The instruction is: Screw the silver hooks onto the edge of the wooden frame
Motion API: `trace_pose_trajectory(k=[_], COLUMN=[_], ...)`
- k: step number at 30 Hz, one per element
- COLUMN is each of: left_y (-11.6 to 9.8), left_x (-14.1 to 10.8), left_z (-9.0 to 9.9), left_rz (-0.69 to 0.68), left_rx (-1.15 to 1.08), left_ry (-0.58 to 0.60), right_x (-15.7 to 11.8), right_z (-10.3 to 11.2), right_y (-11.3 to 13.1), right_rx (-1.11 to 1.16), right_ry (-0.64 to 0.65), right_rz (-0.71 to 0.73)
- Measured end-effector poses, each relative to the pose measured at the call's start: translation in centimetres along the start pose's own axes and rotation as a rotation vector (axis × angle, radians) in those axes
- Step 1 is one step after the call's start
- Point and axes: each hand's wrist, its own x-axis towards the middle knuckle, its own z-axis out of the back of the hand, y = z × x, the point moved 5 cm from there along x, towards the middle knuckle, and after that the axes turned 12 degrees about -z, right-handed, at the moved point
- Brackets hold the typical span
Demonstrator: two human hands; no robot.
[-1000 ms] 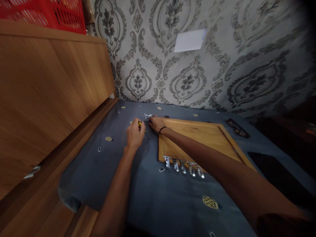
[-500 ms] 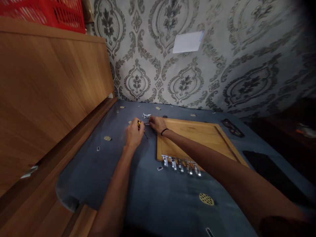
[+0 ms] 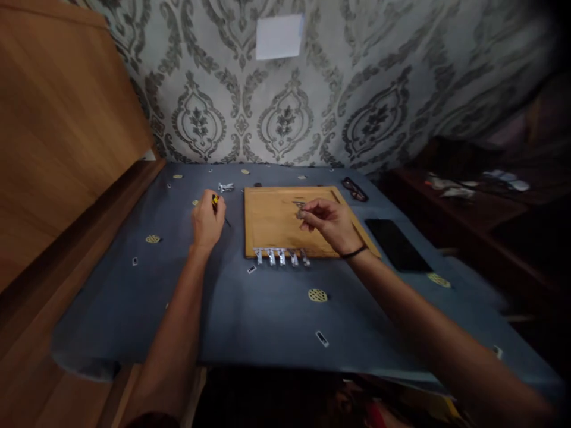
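My left hand [image 3: 207, 222] is closed around a small screwdriver [image 3: 215, 201] with a yellow and black handle, its thin shaft slanting down to the right beside the wooden board [image 3: 270, 215]. Over the board's right half, my right hand [image 3: 333, 224] pinches a small metal piece [image 3: 299, 207] between thumb and fingertips; its exact kind is too small to tell. Several shiny silver metal clips [image 3: 282, 257] stand in a row along the board's near edge. More silver pieces [image 3: 226, 187] lie in a loose group behind my left hand.
Eyeglasses [image 3: 354, 189] lie right of the board, with a black phone-like slab [image 3: 397, 245] nearer. The blue patterned tablecloth [image 3: 250, 321] covers the table. A wooden cabinet [image 3: 66, 101] borders the left side, and a patterned wall [image 3: 241, 107] rises behind.
My right hand has moved right, away from the silver pieces and my left hand, carrying a small metal piece over the board. My left hand still grips the screwdriver. The view has shifted.
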Motion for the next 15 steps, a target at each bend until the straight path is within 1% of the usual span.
trace_pose_trajectory(k=[1, 3, 5, 7, 11, 15], left_y=[-0.3, -1.2, -1.9, -2.4, -2.6, -3.5], left_x=[0.0, 0.0, 0.0, -0.1, -0.1, -0.3], left_z=[-0.1, -0.4, -0.7, -0.8, -0.9, -1.3], left_rz=[-0.012, -0.056, -0.106, -0.142, -0.182, -0.235], left_rx=[-0.003, 0.019, 0.062, 0.094, 0.105, 0.065], left_ry=[0.009, 0.040, 0.074, 0.092, 0.071, 0.057], right_x=[-1.4, -4.0, -6.1, -7.5, -9.1, -9.3], right_z=[1.2, 3.0, 4.1, 4.6, 5.1, 5.2], right_y=[-0.4, -1.4, -2.4, -3.4, -5.0, -5.8], right_rx=[0.078, 0.153, 0.205, 0.234, 0.268, 0.299], right_ry=[-0.011, -0.019, -0.032, -0.043, -0.087, -0.100], right_rz=[-0.043, -0.140, -0.198, -0.237, -0.269, -0.280])
